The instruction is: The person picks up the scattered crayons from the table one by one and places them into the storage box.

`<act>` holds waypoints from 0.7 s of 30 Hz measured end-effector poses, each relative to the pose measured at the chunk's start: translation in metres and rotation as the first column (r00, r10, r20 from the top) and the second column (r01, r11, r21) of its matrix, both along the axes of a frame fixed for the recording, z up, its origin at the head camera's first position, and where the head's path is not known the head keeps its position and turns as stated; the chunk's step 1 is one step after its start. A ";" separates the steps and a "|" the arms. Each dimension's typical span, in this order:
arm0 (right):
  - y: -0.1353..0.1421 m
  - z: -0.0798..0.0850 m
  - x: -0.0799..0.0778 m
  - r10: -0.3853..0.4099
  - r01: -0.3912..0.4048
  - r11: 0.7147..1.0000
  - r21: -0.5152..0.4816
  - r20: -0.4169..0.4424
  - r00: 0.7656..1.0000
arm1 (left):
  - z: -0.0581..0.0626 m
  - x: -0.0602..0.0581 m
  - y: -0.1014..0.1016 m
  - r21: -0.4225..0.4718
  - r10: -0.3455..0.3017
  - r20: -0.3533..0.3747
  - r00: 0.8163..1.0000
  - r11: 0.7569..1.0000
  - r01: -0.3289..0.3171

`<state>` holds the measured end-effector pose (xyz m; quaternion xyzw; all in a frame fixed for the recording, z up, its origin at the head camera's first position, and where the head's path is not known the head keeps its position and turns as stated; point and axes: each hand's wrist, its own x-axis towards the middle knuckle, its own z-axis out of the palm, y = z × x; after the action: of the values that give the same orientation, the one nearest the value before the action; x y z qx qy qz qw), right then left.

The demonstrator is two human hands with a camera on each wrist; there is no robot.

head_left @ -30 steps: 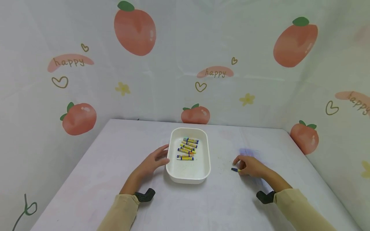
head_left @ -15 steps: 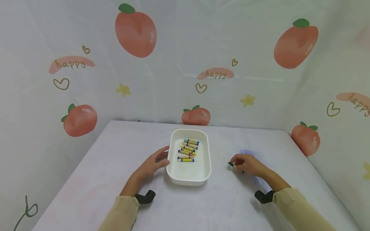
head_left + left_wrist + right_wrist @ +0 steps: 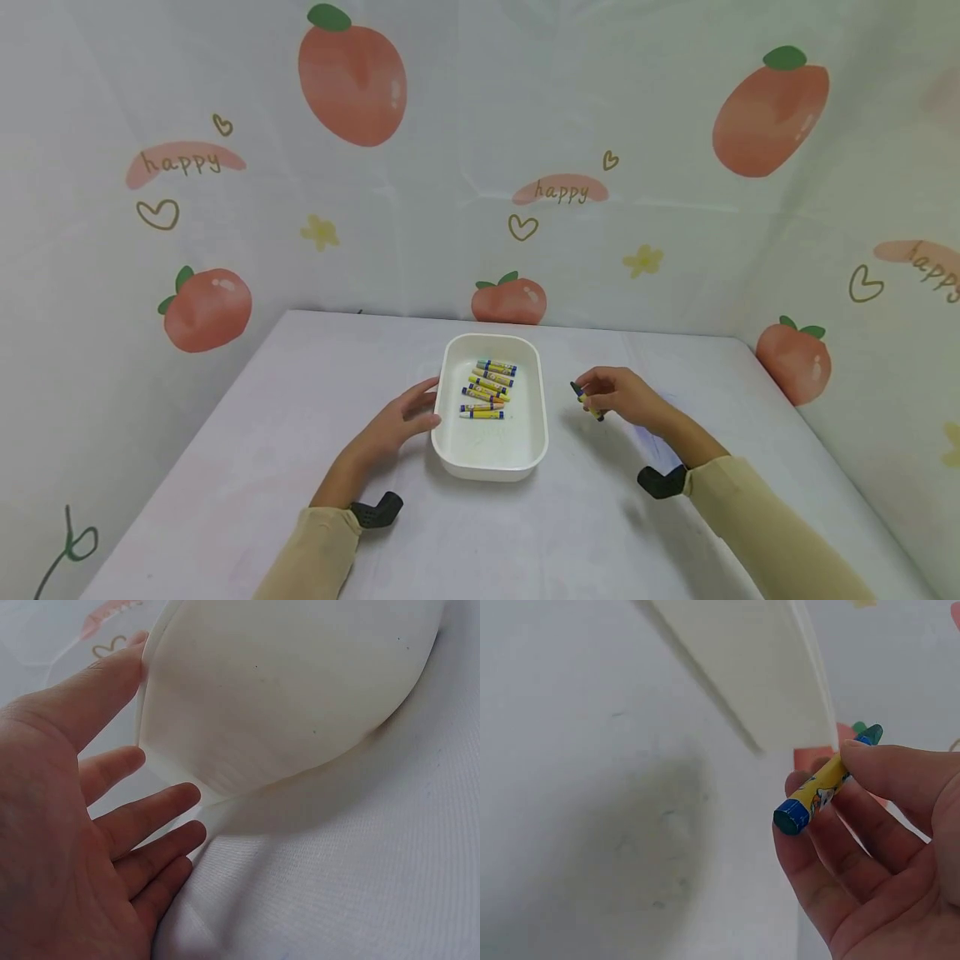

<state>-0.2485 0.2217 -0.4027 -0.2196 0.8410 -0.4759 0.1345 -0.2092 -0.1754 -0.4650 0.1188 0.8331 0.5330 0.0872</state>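
A dark green crayon (image 3: 821,784) in a yellow and blue wrapper is pinched between the thumb and fingers of my right hand (image 3: 626,396). That hand is raised over the table, to the right of a white plastic tray (image 3: 491,454). Several crayons (image 3: 487,387) lie in a loose column inside the tray. At the tray's left side is my left hand (image 3: 393,425), its thumb at the rim and its fingers loosely spread along the outer wall, as the left wrist view (image 3: 112,825) also shows.
The white-covered table (image 3: 337,358) meets a white curtain printed with fruit and hearts (image 3: 435,200) at the back. A purple smudge (image 3: 656,446) and small dark specks mark the cloth on the right.
My right hand has picked the crayon up off the table and moved it up, left and farther back toward the tray. The left hand has stayed at the tray's side.
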 end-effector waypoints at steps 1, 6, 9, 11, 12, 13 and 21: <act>-0.003 0.003 -0.002 0.003 -0.003 1.000 0.000 0.003 1.000 | 0.000 0.000 0.000 0.002 0.000 -0.001 1.000 1.000 0.000; -0.021 0.014 -0.015 -0.002 0.002 1.000 0.019 0.005 1.000 | 0.000 0.000 0.000 0.005 0.001 0.002 1.000 1.000 -0.001; -0.032 0.019 -0.020 -0.012 0.011 0.999 0.053 0.008 1.000 | 0.002 0.000 0.000 0.008 -0.002 0.000 1.000 1.000 0.002; -0.040 0.022 -0.023 -0.009 0.008 0.997 0.078 0.013 1.000 | 0.003 0.001 0.001 0.011 -0.004 0.004 1.000 1.000 0.004; -0.044 0.023 -0.024 -0.008 0.007 0.996 0.086 0.017 1.000 | 0.003 0.001 0.000 0.014 -0.001 0.011 1.000 1.000 0.001; -0.048 0.025 -0.025 -0.006 0.004 0.996 0.091 0.020 1.000 | 0.003 0.001 0.000 0.015 -0.001 0.012 1.000 1.000 0.001; -0.076 0.032 -0.036 0.028 -0.030 0.992 0.120 0.017 0.999 | 0.004 0.002 0.001 0.010 -0.021 0.000 1.000 1.000 0.021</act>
<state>-0.2846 0.1455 -0.3706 -0.2196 0.8637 -0.4242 0.1609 -0.2074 -0.1747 -0.4610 0.1280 0.8291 0.5364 0.0925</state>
